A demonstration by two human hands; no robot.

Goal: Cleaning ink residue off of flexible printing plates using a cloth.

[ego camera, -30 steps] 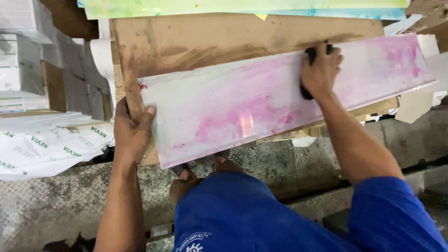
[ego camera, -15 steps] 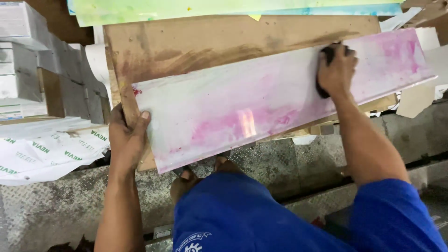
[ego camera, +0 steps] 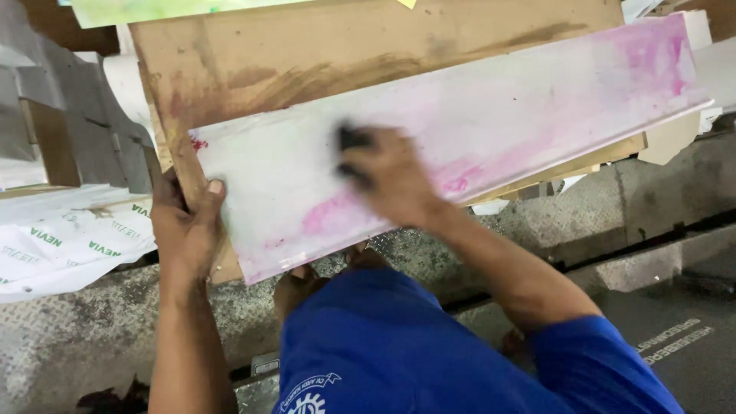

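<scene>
A long white panel (ego camera: pixel 537 115) smeared with pink lies slanted across a brown wooden board (ego camera: pixel 345 54). My right hand (ego camera: pixel 387 180) presses a small dark pad (ego camera: pixel 351 142) onto the panel's left-middle part; the hand is blurred. My left hand (ego camera: pixel 184 226) grips the board's near left corner, thumb on the panel's edge. The pink is strongest at the panel's far right end and just beside my right hand.
Printed white sheets (ego camera: pixel 61 245) lie at the left beside stacked grey cartons (ego camera: pixel 77 130). A green-tinted sheet (ego camera: pixel 169 9) lies beyond the board. Metal tread plate (ego camera: pixel 92 337) runs under the board, and my bare feet (ego camera: pixel 299 284) show above my blue clothing.
My right hand has swept with the pad from the panel's right part leftward to its left-middle. The view has moved closer. My left hand stays on the corner.
</scene>
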